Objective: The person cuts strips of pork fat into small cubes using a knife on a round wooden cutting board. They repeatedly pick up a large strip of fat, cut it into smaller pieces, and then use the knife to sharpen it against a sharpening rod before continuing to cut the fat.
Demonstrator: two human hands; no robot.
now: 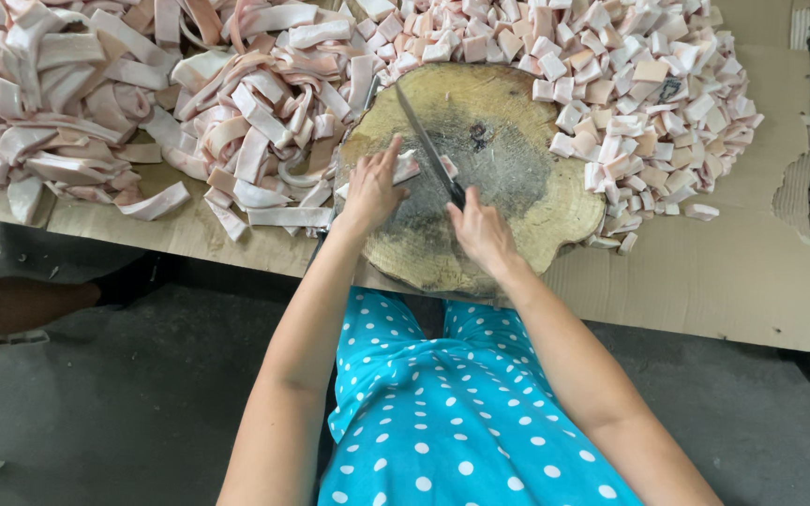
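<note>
A round wooden chopping block (517, 201) lies in front of me on cardboard. My right hand (480, 234) grips the dark handle of a long knife (424, 136), whose blade slants up and to the left over the block. My left hand (374, 186) presses a pale pink strip of fatty meat (408, 169) onto the block, just left of the blade. A small cut piece (448, 167) lies right of the blade.
A heap of long pale pink strips (142, 103) covers the cardboard (733, 272) to the left. Several small cut cubes (630, 84) pile up at the top right. Another person's leg and dark shoe (96, 290) rest on the grey floor at left.
</note>
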